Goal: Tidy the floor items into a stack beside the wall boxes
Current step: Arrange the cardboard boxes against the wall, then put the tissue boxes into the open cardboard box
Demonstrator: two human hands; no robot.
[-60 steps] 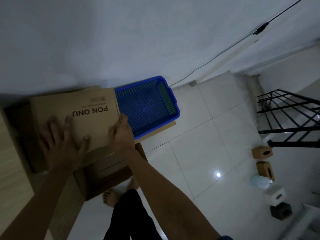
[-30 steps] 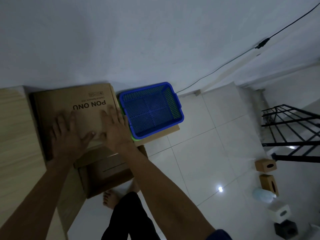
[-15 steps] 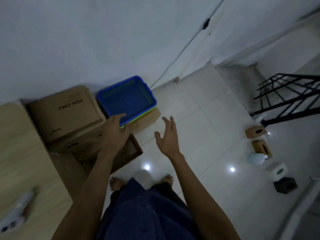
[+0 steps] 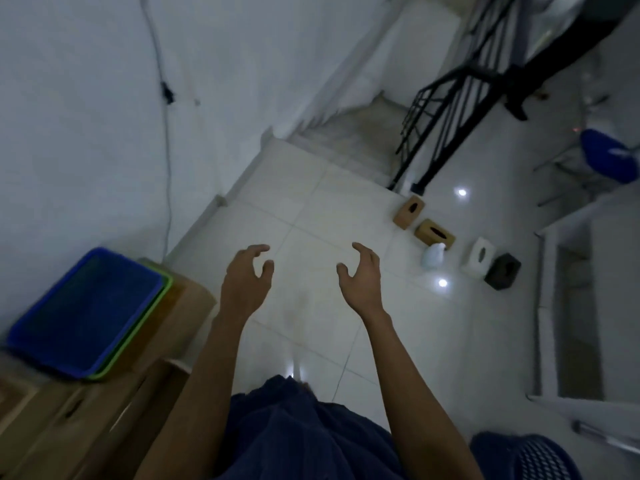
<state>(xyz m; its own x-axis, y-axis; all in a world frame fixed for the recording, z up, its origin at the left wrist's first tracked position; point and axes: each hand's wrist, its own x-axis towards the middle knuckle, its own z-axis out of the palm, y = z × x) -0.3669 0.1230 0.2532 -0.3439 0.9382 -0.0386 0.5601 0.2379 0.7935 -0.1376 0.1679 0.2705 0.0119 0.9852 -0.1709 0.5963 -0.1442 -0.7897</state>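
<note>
Both my hands hang empty over the white tiled floor, fingers curled apart: my left hand [image 4: 246, 279] and my right hand [image 4: 360, 276]. On the floor to the right lie two brown tissue boxes [image 4: 408, 212] [image 4: 435, 232], a pale spray bottle [image 4: 433, 255], a white tissue box [image 4: 478, 257] and a dark tissue box [image 4: 503, 270]. At the lower left, by the wall, a blue basket [image 4: 86, 306] nests in a green one [image 4: 145, 323] on top of cardboard boxes [image 4: 173, 320].
A staircase with a black metal railing [image 4: 446, 109] drops away at the top right. A white cabinet [image 4: 571, 306] stands at the right. A blue stool [image 4: 609, 157] is at the far right, and a dark blue basket [image 4: 526, 459] at the bottom right. A cable [image 4: 166, 133] runs down the wall.
My hands left the PON ONU cardboard box on the stack and swung out over the floor. My view turned right, away from the boxes and toward the tissue boxes.
</note>
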